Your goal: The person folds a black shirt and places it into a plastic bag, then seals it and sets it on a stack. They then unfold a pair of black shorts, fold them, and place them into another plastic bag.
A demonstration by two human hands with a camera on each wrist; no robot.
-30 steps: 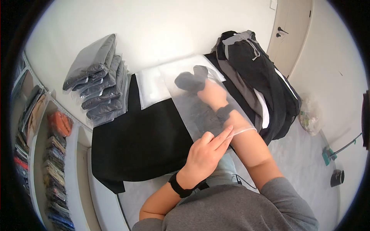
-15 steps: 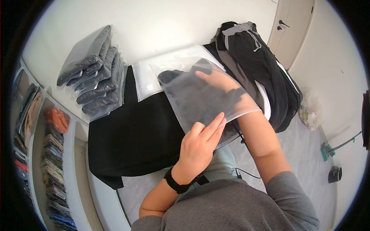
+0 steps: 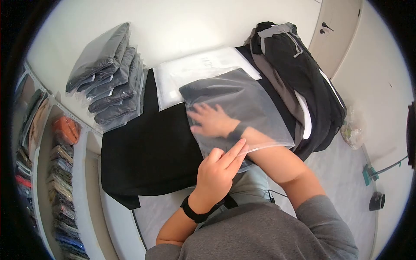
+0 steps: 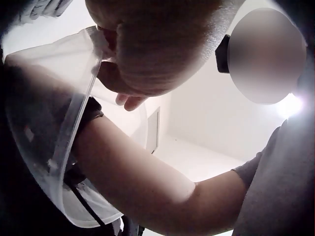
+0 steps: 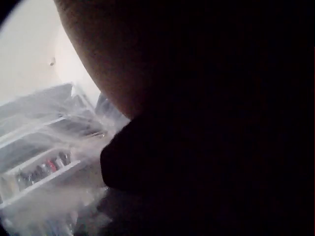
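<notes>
A frosted clear bag (image 3: pixel 268 117) with a folded dark garment (image 3: pixel 229 89) inside lies over the near right of the black-covered table. My right hand (image 3: pixel 212 121) is inside the bag, fingers spread flat over the garment, the forearm coming out through the bag's mouth. At that mouth my left hand (image 3: pixel 216 173) pinches the edge, two fingers extended. The left wrist view shows the bag's rim (image 4: pixel 81 118) held at the left hand (image 4: pixel 157 49), with the right forearm passing through. In the right wrist view mostly dark shapes appear, and the fingers are hidden.
White flat bags (image 3: pixel 208 65) lie at the table's back. Bagged dark garments (image 3: pixel 117 82) are stacked at the left, and loose dark trousers (image 3: pixel 294 69) are heaped at the right. Shelves (image 3: pixel 82 173) of packed clothes stand far left. The black cloth (image 3: pixel 147 151) covers the table.
My right hand has moved down and left inside the bag, from the far part of the garment to its left side. The garment lies more spread out. The left hand has shifted slightly left.
</notes>
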